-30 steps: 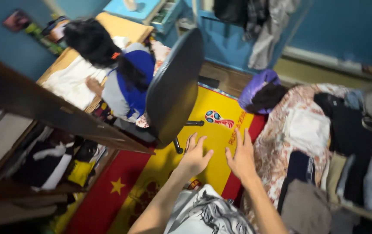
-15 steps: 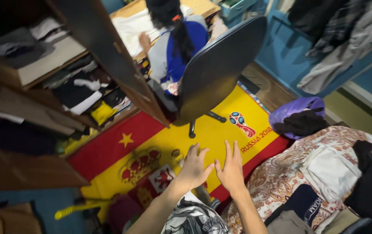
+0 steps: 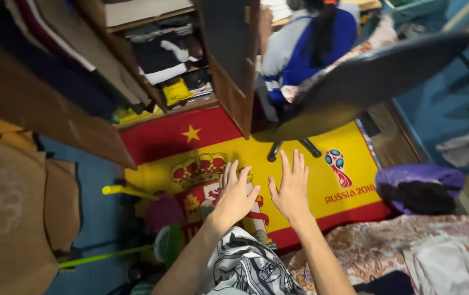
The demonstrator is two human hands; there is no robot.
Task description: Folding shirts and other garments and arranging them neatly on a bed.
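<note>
Both hands are empty here: left hand and right hand hover side by side, fingers spread wide, gripping nothing. Right below the forearms there's a black-and-white patterned cloth, the closest thing to them, and it doesn't look picked up yet. Under it all lies a red and yellow rug. Open wooden wardrobe stuffed with clothes on the left, someone on a black office chair ahead, floral bedspread at right.

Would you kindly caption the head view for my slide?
Both hands, left and right, spread empty above a yellow-red rug.
</note>
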